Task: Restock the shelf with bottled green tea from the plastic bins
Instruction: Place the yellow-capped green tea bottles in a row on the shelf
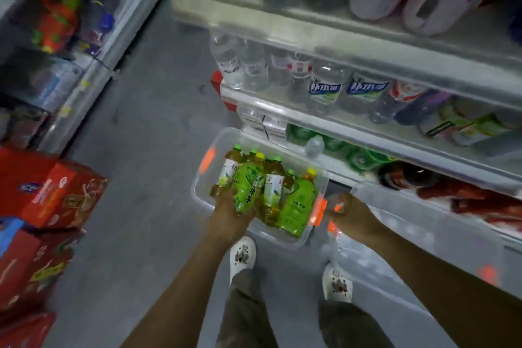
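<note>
Head view looks down an aisle at a clear bin [204,178] on the floor, tight against the foot of the shelf [367,133], with green tea bottles [296,203] lying jumbled inside. The left hand [230,213] is curled under one bottle [248,186] with a bright green label, lifting its lower end out of the pile. The right hand [348,213] reaches down to a second bin [418,223], just beside the first, and seems to grip at an orange latch [337,207]; whether the fingers pinch it or merely rest there I cannot tell, as motion blur smears them. The risk I see is in the left-hand grasp: the bottle is held low, from beneath, and tilted, so it could roll off the palm or knock its neighbours about as it comes free. Both bins sit close to the person's shoes [243,256], so a step forward might kick one. A tug on the latch could also shift the second bin. Much is unclear: the second bin's contents are a pale haze, its far end runs out of view, the lowest shelf is dark and its free slots cannot be judged, and the red cartons [65,195] at the left are cut off
</note>
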`<state>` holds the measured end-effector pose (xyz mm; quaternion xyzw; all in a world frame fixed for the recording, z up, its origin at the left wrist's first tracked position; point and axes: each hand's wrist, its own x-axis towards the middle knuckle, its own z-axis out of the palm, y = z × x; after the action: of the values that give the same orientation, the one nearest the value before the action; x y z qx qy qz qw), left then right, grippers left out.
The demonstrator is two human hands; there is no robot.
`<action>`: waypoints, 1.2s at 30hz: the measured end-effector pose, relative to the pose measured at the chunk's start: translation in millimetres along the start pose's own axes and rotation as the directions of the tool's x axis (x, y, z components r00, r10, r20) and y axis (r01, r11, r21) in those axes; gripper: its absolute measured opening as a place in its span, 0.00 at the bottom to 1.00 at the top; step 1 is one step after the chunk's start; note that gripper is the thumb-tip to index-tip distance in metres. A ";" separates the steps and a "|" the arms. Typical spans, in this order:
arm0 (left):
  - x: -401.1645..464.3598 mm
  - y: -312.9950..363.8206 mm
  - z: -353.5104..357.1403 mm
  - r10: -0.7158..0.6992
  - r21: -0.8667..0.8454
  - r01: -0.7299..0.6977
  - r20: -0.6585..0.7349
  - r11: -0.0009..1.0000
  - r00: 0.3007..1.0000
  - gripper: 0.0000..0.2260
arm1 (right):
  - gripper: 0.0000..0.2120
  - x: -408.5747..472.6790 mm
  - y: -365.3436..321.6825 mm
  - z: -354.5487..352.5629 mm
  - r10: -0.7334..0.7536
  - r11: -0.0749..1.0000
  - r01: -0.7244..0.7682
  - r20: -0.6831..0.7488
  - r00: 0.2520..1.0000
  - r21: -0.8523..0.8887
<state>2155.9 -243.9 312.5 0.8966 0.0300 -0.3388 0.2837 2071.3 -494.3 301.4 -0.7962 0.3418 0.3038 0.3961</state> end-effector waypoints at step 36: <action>210.3 -87.9 50.0 -0.102 0.176 0.063 0.228 0.982 0.968 0.52 | 0.44 134.5 -32.9 176.3 0.525 0.825 -0.432 -0.214 0.824 0.364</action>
<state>2266.4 -225.9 107.8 0.8686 0.0049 -0.4557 0.1946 2137.8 -372.5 125.4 -0.6509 0.6313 0.2124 0.3642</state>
